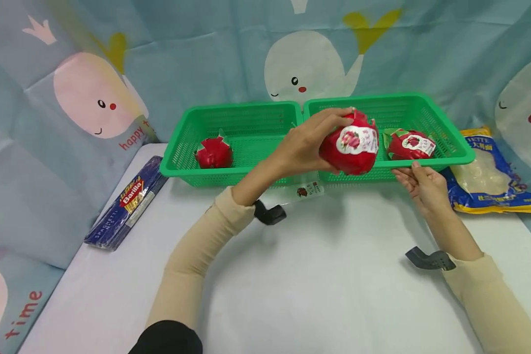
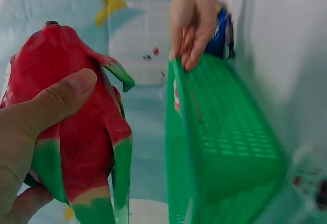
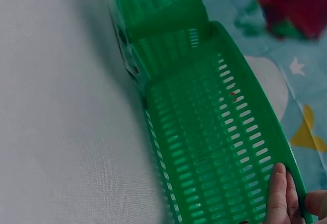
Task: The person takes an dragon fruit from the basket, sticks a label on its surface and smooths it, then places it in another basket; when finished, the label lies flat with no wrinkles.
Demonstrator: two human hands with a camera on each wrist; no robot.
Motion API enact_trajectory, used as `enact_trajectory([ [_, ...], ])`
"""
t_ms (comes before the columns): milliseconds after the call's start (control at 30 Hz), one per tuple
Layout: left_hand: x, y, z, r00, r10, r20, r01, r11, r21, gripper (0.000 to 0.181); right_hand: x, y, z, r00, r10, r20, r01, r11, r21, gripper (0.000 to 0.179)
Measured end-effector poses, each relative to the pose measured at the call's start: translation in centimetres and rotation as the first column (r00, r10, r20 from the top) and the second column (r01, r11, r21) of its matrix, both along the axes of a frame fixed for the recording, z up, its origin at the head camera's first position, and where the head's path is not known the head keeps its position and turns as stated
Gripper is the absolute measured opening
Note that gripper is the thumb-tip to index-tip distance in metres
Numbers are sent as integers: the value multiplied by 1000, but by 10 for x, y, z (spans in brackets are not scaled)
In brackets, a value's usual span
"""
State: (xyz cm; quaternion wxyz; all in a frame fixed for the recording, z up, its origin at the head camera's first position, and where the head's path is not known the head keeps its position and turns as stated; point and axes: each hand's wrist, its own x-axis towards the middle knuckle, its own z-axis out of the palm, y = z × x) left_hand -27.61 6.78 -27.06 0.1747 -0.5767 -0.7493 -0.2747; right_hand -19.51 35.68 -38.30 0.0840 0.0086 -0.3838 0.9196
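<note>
My left hand grips a red dragon fruit with a white label, held up over the near side of the right green basket. In the left wrist view the thumb lies across the dragon fruit, whose green-tipped scales stick out. My right hand pinches the near rim of that basket, thumb on one side and fingers on the other, as the right wrist view shows at the rim. Inside the basket lies another labelled dragon fruit.
The left green basket adjoins the right one and holds one dragon fruit. A Barilla spaghetti pack lies at left. A blue and yellow noodle bag lies at right. A clear labelled wrapper sits before the baskets. A patterned curtain hangs behind.
</note>
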Motion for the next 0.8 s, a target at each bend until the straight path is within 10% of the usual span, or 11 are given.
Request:
enact_trajectory([
  [233,-57,84,-15,992,93,83,-74,975,-210,82,-1,-1,-2,999,-27,-19,28,998,52,17],
  [500,-76,137,-51,984,174,41,-142,899,-414,83,-1,-3,-5,998,-49,-28,51,993,103,15],
  [800,-90,142,-75,937,83,339,58,921,-385,74,-2,-3,-9,997,-67,-26,70,989,133,16],
])
